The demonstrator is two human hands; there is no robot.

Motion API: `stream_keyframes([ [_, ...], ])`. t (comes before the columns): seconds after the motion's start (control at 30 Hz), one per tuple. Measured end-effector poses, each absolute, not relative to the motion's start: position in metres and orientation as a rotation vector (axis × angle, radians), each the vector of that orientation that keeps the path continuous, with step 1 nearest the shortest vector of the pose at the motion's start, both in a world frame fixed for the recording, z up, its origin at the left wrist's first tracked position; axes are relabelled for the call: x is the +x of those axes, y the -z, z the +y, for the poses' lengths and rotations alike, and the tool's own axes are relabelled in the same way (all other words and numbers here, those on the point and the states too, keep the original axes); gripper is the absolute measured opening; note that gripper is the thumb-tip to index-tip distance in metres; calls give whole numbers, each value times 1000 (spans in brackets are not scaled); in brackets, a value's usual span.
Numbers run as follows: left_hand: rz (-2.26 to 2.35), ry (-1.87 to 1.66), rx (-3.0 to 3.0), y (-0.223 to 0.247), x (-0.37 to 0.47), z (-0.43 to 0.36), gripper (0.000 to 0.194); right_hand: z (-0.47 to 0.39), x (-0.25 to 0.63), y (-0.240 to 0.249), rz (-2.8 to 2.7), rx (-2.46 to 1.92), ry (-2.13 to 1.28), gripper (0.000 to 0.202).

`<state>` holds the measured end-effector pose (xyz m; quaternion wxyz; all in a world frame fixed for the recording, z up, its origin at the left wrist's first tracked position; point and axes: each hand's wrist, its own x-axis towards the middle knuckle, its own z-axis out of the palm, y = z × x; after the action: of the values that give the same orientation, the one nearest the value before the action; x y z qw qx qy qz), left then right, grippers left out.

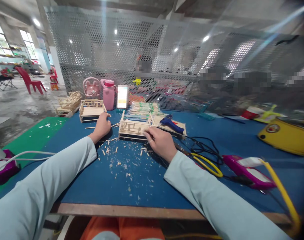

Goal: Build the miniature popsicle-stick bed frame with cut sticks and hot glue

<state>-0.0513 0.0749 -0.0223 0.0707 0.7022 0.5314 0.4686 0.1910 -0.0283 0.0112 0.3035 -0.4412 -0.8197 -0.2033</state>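
Note:
My right hand pinches the right front corner of a small wooden stick model, which rests on the blue table mat. My left hand is closed, with curled fingers, beside the right front corner of another wooden model; anything between its fingertips is too small to make out. Thin loose sticks lie just past this hand. A blue glue gun lies behind my right hand, near a wooden panel. Short stick pieces and pale crumbs are scattered in front of the held model.
Sticks in a bundle, a pink bottle and a lit phone stand or lie at the back, before a perforated screen. More models sit back left. Right are black cables, a purple power strip and a yellow case.

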Motion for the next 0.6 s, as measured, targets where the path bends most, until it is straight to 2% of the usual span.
stream_keyframes([
  [0.2,1628,-1751,2086,7,-50,58,27,-28,190,-4,-2133,-1139,873,29],
  [0.37,1265,-1876,2263,-18,-32,34,39,-25,192,-6,-2113,-1135,1084,28],
  [0.43,1101,-1725,2455,-27,-25,23,47,-24,193,-5,-2103,-1153,1106,26],
  [0.6,978,-1027,2936,-43,-2,9,66,-25,195,-4,-2069,-1194,1087,24],
])
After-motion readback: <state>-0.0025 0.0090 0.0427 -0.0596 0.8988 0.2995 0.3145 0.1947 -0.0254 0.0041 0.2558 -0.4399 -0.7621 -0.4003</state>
